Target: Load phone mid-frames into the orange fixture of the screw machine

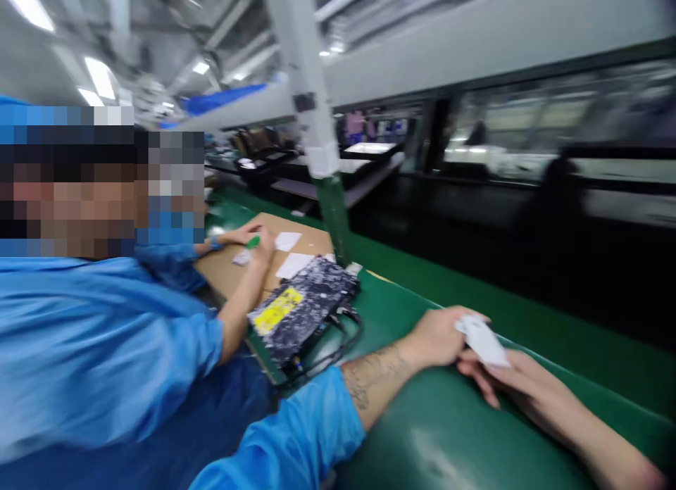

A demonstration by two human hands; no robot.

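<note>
My left hand [436, 335] and my right hand [507, 381] meet over the green belt [454, 434], both holding a small white piece [483, 341], perhaps a label or card. My left forearm is tattooed and comes out of a blue sleeve. The picture is blurred by motion, so the fingers' exact grip is unclear.
A dark speckled flat device [303, 307] with a yellow label and black cables lies on the belt to the left. A co-worker in blue [105, 349] works over a brown board [232, 265] with white papers, holding something green. A grey-green post [324, 173] stands behind.
</note>
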